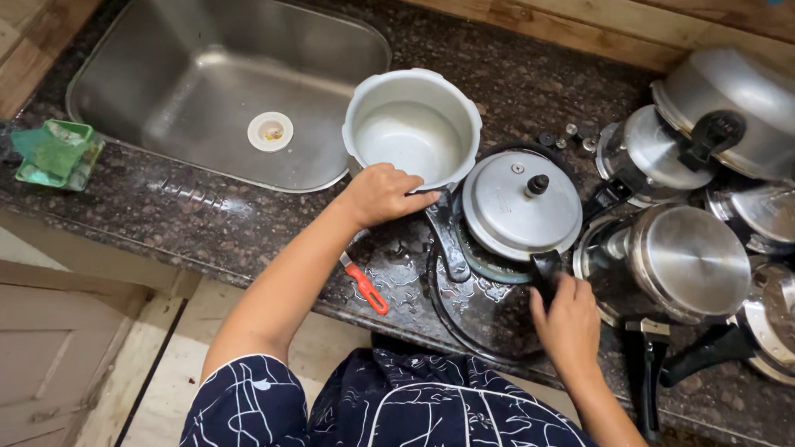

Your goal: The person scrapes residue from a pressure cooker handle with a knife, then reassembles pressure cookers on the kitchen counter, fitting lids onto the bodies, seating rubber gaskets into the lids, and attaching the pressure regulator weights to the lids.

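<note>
Dark speckled granite counter [239,225] runs across the view, wet and glossy near the middle, with a steel sink [190,72] sunk into it at the upper left. Its left corner is cut off by the frame, and a white drain plug [270,131] sits in the basin. On the far right a crowd of shiny steel cookers [689,262] overlap one another so that several bodies are hidden behind lids and black handles, and the outermost ones run out of frame. Small dark knobs [571,136] beside them are too tiny to identify.

A pale, matte aluminium pot [412,126] stands on the counter just right of the sink, round, empty, with a wavy rolled rim. The left hand [381,193] rests against its near rim, fingers curled close around the edge; the fingertips are hidden, so how firm the grip is I cannot tell. Just right of it lies a domed steel lid [520,204] with a black knob, resting on a dark round pan [480,313] whose lower edge disappears behind the person's patterned navy clothing. The right hand [567,323] closes on the lid's black handle [544,269], fingers wrapped narrowly about it.

A red-handled peeler [364,288] lies half hidden under the left forearm. A green scrubber tray [59,154] sits at the left edge.
</note>
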